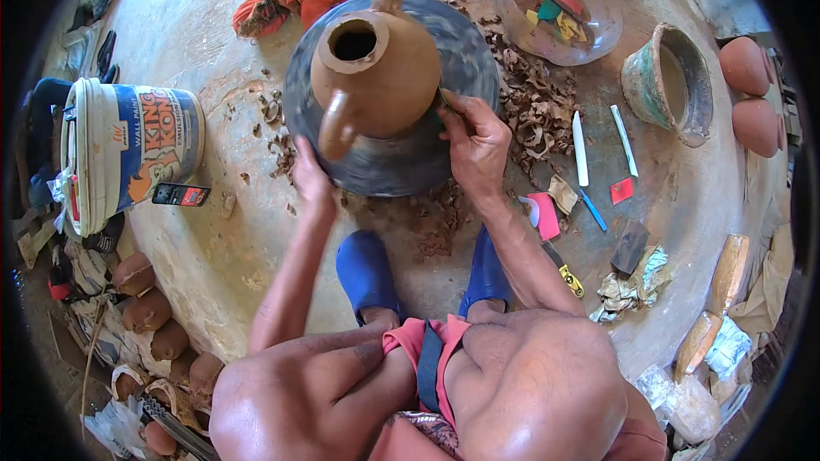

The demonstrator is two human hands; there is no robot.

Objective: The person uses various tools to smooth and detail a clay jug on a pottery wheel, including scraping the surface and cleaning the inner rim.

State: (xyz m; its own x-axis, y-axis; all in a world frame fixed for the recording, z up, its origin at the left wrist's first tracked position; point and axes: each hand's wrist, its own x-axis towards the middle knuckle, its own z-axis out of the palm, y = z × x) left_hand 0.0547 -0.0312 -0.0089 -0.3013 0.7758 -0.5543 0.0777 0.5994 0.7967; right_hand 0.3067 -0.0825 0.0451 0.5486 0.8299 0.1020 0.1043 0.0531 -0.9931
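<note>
we note: round brown clay pot [408, 60] with two handle-like projections [336, 126], standing on a dark round turntable [389, 177]. right hand [480, 138] pinches a thin dark-green tool [443, 101] at the pot's right side; left hand [311, 177] touches the turntable's rim (fingers blurred; we cannot tell if they grip). we reckon too hard a press could gouge the wall, a sudden turn snag the tool.

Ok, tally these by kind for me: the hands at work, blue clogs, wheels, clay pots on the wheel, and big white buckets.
Hands: 2
Blue clogs: 2
Wheel: 1
Clay pot: 1
White bucket: 1
Total: 7
</note>
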